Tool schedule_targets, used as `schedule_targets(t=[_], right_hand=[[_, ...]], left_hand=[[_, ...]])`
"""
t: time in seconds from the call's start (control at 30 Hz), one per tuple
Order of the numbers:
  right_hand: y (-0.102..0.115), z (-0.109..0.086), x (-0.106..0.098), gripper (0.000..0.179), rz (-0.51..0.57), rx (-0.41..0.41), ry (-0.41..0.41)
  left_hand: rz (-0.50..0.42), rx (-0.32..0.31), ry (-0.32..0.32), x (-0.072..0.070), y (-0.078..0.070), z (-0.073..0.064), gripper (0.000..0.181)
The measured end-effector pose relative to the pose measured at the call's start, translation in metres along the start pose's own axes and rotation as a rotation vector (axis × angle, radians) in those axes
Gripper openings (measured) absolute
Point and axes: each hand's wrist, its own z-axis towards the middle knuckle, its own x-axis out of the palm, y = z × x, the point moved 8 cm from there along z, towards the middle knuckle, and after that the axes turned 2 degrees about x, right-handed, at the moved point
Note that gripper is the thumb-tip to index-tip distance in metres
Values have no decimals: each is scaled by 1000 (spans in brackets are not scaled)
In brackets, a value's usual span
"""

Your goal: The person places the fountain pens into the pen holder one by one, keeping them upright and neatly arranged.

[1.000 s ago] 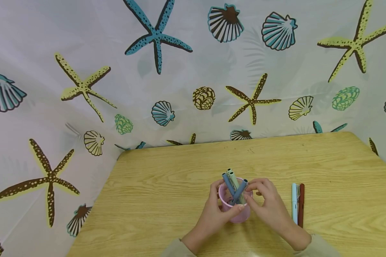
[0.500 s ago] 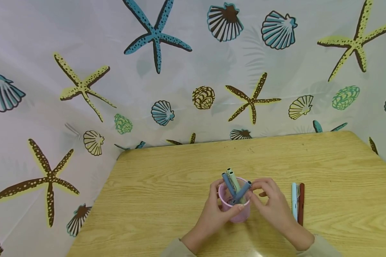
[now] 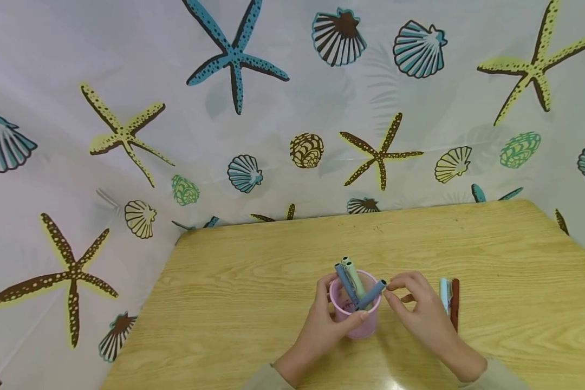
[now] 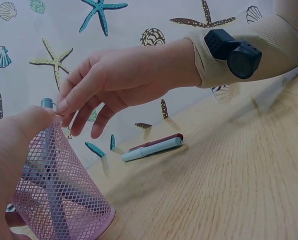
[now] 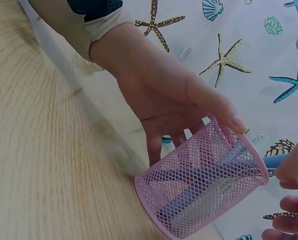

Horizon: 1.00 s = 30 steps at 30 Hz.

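My left hand (image 3: 325,319) grips a pink mesh pen cup (image 3: 365,326) around its side, thumb at the rim. Two pale green pens (image 3: 356,283) and a blue pen (image 3: 345,280) lean inside it. A second blue pen (image 3: 372,294) slants to the right over the rim. At its capped end, my right hand (image 3: 423,311) pinches with thumb and forefinger, near the clip, as the left wrist view shows. Through the mesh in the right wrist view, the lower ends of the pens (image 5: 191,192) cross inside the cup.
On the wooden table (image 3: 253,292), right of my right hand, a light blue pen (image 3: 444,292) and a dark red pen (image 3: 455,304) lie side by side. A curtain (image 3: 273,108) printed with shells and starfish hangs behind and beside the table.
My right hand has moved a little to the right, and the blue pen at its fingertips has tilted farther that way. The left hand keeps its grip on the cup.
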Motion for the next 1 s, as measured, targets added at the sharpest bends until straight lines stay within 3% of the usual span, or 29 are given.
schedule_targets(t=[0.63,0.9,1.0], right_hand=[[-25,-3,-23,15,-122,73,9],[-53,-8,-31,26,-202,395,168],[-61,-10,-35,30,-210,445,188]], left_hand=[[-2,-6,1,-1,5,1,75],[7,-14,-10,1,37,7,76],[-4,-16,-12,1,40,7,76]])
